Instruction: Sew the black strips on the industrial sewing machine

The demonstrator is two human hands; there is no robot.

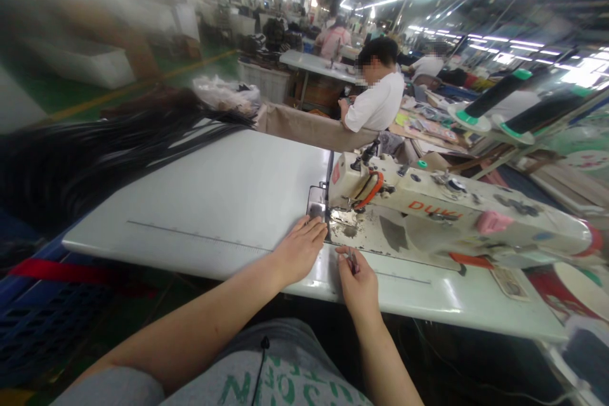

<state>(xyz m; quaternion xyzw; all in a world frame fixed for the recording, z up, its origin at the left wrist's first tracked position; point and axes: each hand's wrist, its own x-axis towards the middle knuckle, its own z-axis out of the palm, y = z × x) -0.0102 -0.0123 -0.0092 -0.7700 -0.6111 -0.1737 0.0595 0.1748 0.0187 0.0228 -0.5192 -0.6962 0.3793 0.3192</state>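
My left hand [302, 248] lies flat on the white sewing table, its fingers stretched out beside the metal plate at the needle end of the sewing machine [404, 196]. No object shows under it. At the table's front edge, just right of the left hand, my right hand [360, 276] is closed with the fingers curled. A small metal tool, apparently thread snips [352, 260], pokes up between its thumb and fingers; most of it is hidden. The stained machine bed [371, 231] is just beyond both hands.
Long black strips [95, 152] hang over the table's left end. A blue crate [47, 317] with a red strap [61, 271] stands below left. Black thread cones [497, 98] stand right. A co-worker [378, 92] sits beyond a beige fabric-lined bin [304, 127].
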